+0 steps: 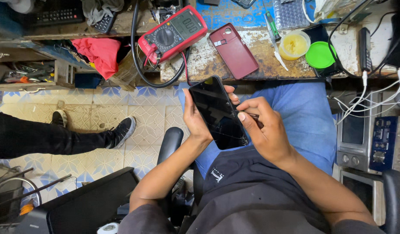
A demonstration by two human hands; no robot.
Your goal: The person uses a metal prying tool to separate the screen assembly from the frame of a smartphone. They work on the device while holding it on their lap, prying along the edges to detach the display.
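Left hand (195,119) grips a dark phone (218,112) over the lap. Right hand (262,130), at its 3 o'clock, pinches a thin tool (253,115). A red multimeter (171,34) lies at 11 o'clock.

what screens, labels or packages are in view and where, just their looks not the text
Black glossy phone screen: dark, cracked near its lower corner, held in the left hand, the right hand at its edge.
Red multimeter's grey rectangular display: on the bench, top centre.
Clear bubble-wrap package: bench, top right.
Small white label on the dark apron: bottom centre.
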